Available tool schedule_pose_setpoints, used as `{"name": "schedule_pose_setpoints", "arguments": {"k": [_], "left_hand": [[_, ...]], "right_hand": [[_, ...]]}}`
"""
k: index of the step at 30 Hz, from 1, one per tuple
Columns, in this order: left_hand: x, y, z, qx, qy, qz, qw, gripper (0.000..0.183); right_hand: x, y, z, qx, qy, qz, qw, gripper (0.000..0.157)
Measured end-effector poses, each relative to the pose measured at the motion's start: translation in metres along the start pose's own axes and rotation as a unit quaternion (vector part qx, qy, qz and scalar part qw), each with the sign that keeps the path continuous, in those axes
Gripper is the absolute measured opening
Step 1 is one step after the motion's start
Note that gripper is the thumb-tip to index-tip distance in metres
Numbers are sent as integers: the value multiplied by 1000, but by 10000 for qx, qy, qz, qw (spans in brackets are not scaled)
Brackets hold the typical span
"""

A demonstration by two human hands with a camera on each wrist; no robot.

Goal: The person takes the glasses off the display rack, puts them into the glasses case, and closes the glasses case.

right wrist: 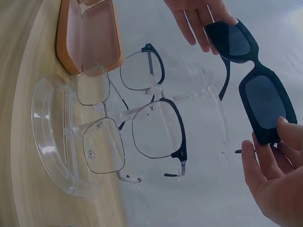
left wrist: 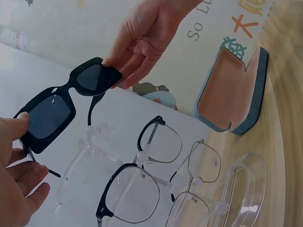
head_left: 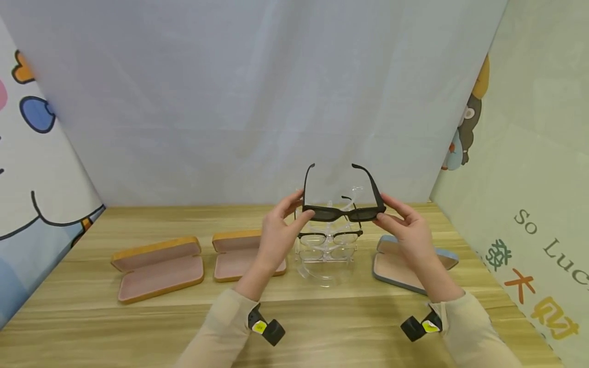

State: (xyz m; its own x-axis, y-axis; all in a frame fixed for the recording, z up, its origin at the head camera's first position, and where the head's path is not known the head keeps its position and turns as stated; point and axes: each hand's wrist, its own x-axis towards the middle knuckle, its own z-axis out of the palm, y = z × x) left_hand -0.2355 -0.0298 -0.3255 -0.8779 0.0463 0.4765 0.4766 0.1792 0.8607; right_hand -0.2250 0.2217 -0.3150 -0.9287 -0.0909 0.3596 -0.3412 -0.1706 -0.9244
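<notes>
Black sunglasses (head_left: 342,213) with dark lenses are held between both hands, temples unfolded and pointing away. My left hand (head_left: 281,227) pinches the left end of the frame, thumb on the front. At the other end, my right hand (head_left: 409,230) pinches the hinge corner between thumb and fingers. Just below and behind is a clear display stand (left wrist: 255,189). Its upper occupied tier carries black-browed glasses (right wrist: 180,127); thin-rimmed glasses (right wrist: 124,151) sit lower. In the right wrist view the sunglasses are beside the stand's top arm, apart from it.
Two open yellow cases with pink lining, a far-left case (head_left: 161,276) and a nearer one (head_left: 234,258), lie left of the stand. An open blue case (head_left: 391,268) lies to the right, partly behind my right forearm. A pale curtain (head_left: 257,102) hangs behind the wooden table (head_left: 340,317).
</notes>
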Motion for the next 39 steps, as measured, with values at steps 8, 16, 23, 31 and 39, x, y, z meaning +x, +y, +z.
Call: {"name": "schedule_pose_setpoints", "arguments": {"k": [8,16,23,31,39], "left_hand": [[-4,3,12,-132,-312,111,9994,51],[-5,6,26,-110,-480,326,9983,51],[-10,11,38,112,-616,408,9972,52],[-13,14,51,-79,-726,578,9957,51],[-18,17,59,-97,-1043,206,9943,52]], "right_hand": [[-11,-11,-13,-59,26,-148,9999,40],[-23,-16,-26,-264,212,-337,9989,38],[-34,-19,-39,-353,256,-322,9985,38],[-44,-21,-50,-298,209,-398,9985,39],[-53,-18,-59,-397,186,-488,9978,42]]}}
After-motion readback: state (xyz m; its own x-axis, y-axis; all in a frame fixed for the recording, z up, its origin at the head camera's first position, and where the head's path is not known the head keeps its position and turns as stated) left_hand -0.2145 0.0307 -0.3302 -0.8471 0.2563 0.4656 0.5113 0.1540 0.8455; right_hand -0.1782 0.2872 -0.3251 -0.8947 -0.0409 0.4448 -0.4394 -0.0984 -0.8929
